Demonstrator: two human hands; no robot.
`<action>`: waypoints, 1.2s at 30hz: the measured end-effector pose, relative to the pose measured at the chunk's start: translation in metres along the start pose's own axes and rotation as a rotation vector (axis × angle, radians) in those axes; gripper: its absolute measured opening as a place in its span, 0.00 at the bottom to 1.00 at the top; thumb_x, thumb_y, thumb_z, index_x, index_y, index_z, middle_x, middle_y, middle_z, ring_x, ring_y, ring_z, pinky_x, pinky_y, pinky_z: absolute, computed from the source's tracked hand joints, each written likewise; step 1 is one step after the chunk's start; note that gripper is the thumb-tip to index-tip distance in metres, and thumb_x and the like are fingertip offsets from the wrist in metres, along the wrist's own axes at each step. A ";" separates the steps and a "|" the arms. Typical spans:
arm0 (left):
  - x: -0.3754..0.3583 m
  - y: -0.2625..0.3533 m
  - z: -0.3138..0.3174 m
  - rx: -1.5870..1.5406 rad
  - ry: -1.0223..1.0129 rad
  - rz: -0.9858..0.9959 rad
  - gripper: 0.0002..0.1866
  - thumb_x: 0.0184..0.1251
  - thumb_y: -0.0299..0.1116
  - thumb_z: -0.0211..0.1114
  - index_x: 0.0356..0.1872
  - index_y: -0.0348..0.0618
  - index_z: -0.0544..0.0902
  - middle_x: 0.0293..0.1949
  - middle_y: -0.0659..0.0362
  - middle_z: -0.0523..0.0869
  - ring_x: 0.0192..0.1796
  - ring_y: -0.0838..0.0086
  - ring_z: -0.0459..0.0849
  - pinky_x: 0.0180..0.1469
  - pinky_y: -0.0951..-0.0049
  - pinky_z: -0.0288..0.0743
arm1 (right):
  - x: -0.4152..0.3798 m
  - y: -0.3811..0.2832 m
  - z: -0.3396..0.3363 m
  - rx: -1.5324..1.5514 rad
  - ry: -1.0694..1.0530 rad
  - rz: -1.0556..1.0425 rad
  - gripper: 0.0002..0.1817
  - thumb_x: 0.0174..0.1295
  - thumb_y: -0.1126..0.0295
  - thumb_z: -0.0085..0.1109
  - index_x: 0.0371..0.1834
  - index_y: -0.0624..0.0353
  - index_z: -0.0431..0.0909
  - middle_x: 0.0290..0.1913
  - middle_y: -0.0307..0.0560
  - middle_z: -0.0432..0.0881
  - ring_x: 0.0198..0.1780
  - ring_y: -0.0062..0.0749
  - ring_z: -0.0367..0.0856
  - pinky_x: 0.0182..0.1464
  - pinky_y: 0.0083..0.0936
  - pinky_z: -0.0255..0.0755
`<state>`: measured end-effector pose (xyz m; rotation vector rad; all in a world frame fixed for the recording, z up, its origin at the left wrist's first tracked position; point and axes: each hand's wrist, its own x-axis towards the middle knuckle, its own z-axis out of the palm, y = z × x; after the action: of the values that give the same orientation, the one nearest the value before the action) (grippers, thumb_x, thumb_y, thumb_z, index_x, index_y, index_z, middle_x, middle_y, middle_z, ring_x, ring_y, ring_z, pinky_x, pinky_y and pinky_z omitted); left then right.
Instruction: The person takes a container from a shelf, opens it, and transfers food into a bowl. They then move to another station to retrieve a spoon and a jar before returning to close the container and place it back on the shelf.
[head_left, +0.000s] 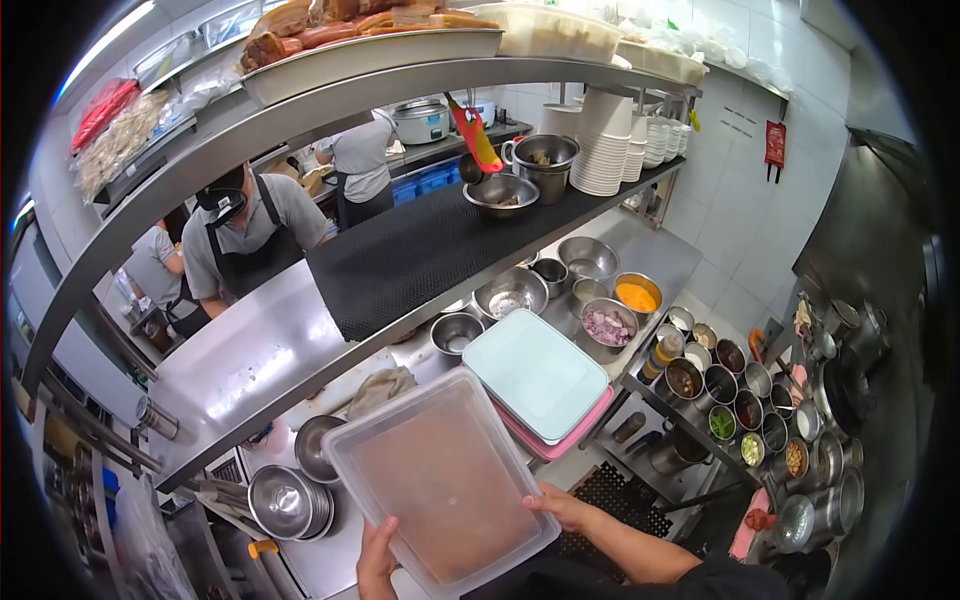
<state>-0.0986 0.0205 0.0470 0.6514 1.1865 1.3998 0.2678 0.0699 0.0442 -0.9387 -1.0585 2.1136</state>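
A large translucent plastic container (440, 480) with brownish contents is held up in front of me, tilted. My left hand (377, 562) grips its lower left edge, the thumb on the rim. On its right edge my right hand (562, 508) closes round the rim. Just behind the container, a pale blue lid (536, 375) lies on top of a pink one (560, 440). A crumpled beige cloth (381, 392) is on the counter behind the container's left corner.
Stacked metal bowls (285, 502) stand left, beside an orange-handled tool (263, 548). Bowls of chopped onion (608, 326) and orange liquid (637, 294) sit beyond the lids. Metal ingredient pots (721, 382) crowd the right. A metal shelf (400, 85) crosses overhead; people work behind it.
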 end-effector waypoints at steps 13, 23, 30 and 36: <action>0.028 0.090 0.158 -0.385 -0.374 0.222 0.34 0.78 0.54 0.54 0.71 0.36 0.71 0.63 0.48 0.81 0.64 0.58 0.81 0.66 0.56 0.75 | -0.070 -0.055 0.040 0.264 0.064 -0.544 0.62 0.55 0.31 0.72 0.85 0.55 0.53 0.82 0.47 0.62 0.82 0.43 0.59 0.82 0.49 0.54; 0.053 0.108 0.360 -0.130 -0.565 0.457 0.40 0.74 0.48 0.65 0.80 0.41 0.59 0.78 0.47 0.64 0.77 0.56 0.67 0.77 0.52 0.62 | -0.077 -0.133 -0.025 0.452 0.478 -0.948 0.47 0.64 0.38 0.66 0.78 0.56 0.64 0.71 0.50 0.76 0.69 0.47 0.77 0.73 0.50 0.71; 0.093 0.144 0.474 0.474 -0.939 0.682 0.42 0.74 0.48 0.69 0.81 0.43 0.61 0.81 0.49 0.59 0.82 0.57 0.59 0.81 0.52 0.56 | -0.115 -0.311 -0.194 0.536 0.472 -1.331 0.40 0.73 0.40 0.52 0.80 0.53 0.63 0.76 0.46 0.73 0.73 0.48 0.73 0.75 0.51 0.68; 0.139 0.093 0.513 0.552 -0.600 0.485 0.32 0.75 0.37 0.69 0.76 0.42 0.70 0.79 0.51 0.63 0.80 0.61 0.66 0.78 0.56 0.65 | -0.146 -0.545 -0.333 0.317 0.512 -1.494 0.41 0.70 0.45 0.61 0.81 0.51 0.61 0.76 0.44 0.72 0.74 0.44 0.72 0.76 0.49 0.67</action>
<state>0.2951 0.3133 0.2725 1.7060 0.9444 1.1125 0.7187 0.3796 0.4042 -0.2472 -0.6916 0.6860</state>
